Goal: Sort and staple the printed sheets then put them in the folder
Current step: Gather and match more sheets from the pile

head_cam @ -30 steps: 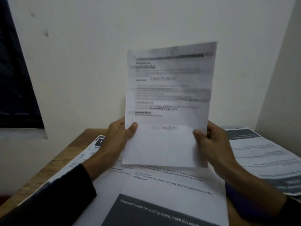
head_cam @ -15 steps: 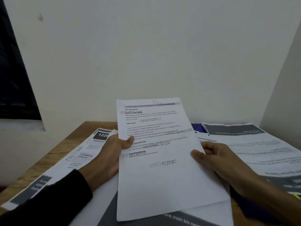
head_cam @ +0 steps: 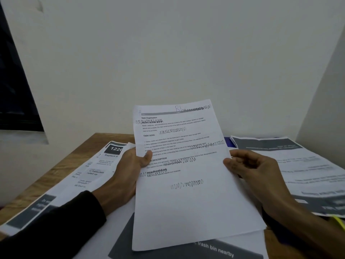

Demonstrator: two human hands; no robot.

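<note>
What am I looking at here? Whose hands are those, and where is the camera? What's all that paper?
There is no machine here, just a person. The camera sits on the person's head and looks forward and down, so you see what they see: their own two hands. The left hand and the right hand each have a grip on one side of a printed sheet, with the thumbs on top. Its heading reads "Desk Organization", and some lines are scribbled over.

Below it is a wooden table against a plain wall. More printed pages lie spread on it: a pile on the left, a pile on the right, and one with a dark banner nearest the person. Something blue peeks out behind the held sheet; I cannot tell what it is.
</note>
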